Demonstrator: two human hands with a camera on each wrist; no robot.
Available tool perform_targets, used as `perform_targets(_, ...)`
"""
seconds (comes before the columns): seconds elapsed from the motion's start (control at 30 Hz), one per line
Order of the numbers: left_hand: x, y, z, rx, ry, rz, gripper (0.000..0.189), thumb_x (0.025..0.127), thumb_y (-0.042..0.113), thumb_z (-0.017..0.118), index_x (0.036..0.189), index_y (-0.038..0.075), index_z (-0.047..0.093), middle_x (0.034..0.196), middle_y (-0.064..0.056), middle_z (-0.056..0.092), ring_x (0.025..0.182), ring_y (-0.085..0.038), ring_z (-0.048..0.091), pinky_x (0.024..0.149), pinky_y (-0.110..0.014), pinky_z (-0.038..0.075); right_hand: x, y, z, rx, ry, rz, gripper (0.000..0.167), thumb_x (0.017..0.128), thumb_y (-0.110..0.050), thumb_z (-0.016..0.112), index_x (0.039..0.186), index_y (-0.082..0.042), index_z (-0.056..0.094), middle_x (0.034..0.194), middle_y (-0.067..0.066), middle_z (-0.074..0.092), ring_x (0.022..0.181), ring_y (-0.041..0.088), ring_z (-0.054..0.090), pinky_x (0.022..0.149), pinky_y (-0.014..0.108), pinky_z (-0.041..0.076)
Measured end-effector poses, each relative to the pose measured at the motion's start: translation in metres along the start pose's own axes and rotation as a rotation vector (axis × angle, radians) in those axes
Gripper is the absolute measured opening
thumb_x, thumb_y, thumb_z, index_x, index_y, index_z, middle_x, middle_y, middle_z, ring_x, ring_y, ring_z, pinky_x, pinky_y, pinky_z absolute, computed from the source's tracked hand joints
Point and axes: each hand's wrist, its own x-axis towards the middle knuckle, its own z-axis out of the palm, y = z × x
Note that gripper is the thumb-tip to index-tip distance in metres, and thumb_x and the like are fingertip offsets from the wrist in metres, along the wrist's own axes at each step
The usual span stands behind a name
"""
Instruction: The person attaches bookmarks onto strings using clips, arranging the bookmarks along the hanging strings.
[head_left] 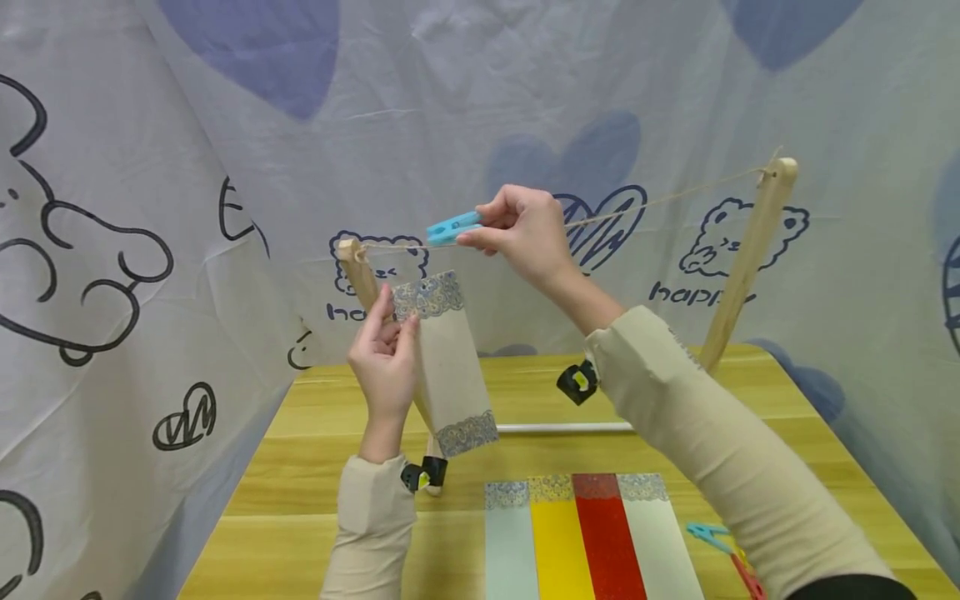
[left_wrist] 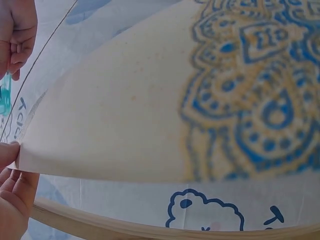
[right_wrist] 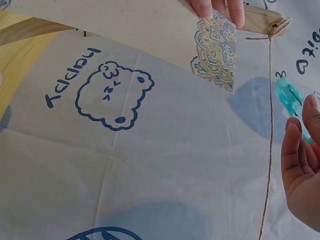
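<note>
My left hand (head_left: pixel 384 358) pinches the left edge of a cream paper strip (head_left: pixel 453 358) with blue-and-tan lace patterns at both ends. The strip hangs tilted below a twine line (head_left: pixel 667 198), near the left post. In the left wrist view the paper (left_wrist: pixel 110 100) bows outward from thumb and fingers. Up at the twine, my right hand (head_left: pixel 528 237) pinches a light blue clothespin (head_left: pixel 452 227) by its handle ends. In the right wrist view the clothespin (right_wrist: pixel 290 97) is beside the twine (right_wrist: pixel 270 125), apart from the paper's patterned end (right_wrist: pixel 217 52).
Wooden posts stand left (head_left: pixel 356 271) and right (head_left: pixel 750 258), with a white rod (head_left: pixel 562 428) low between them. Light, yellow and red strips (head_left: pixel 558 542) lie on the wooden table (head_left: pixel 255 500). More clothespins (head_left: pixel 708 535) lie by the right sleeve. A printed cloth (head_left: pixel 420 167) hangs behind.
</note>
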Motion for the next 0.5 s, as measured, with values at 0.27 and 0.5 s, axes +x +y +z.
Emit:
perform_targets(0.27, 0.001, 0.002, -0.001, -0.001, 0.002, -0.002, 0.043, 0.078, -0.013, 0.059, 0.12, -0.009, 0.049, 0.096, -0.022, 0.056, 0.061, -0.002, 0.055, 0.047, -0.01, 0.041, 0.003, -0.004, 0.007, -0.018, -0.058, 0.06, 0.018, 0.069, -0.006, 0.074, 0.077, 0.004, 0.06, 0.073, 0.014, 0.066, 0.057, 0.019, 0.06, 0.055, 0.026, 0.051)
perform_targets(0.5, 0.003, 0.004, -0.001, 0.014, 0.006, 0.002, 0.043, 0.079, -0.012, 0.059, 0.12, -0.01, 0.049, 0.097, -0.021, 0.057, 0.06, -0.001, 0.054, 0.048, -0.01, 0.041, 0.002, -0.004, 0.011, -0.071, -0.1, 0.094, 0.017, 0.07, -0.008, 0.073, 0.075, 0.002, 0.061, 0.071, 0.012, 0.065, 0.056, 0.018, 0.059, 0.053, 0.024, 0.05)
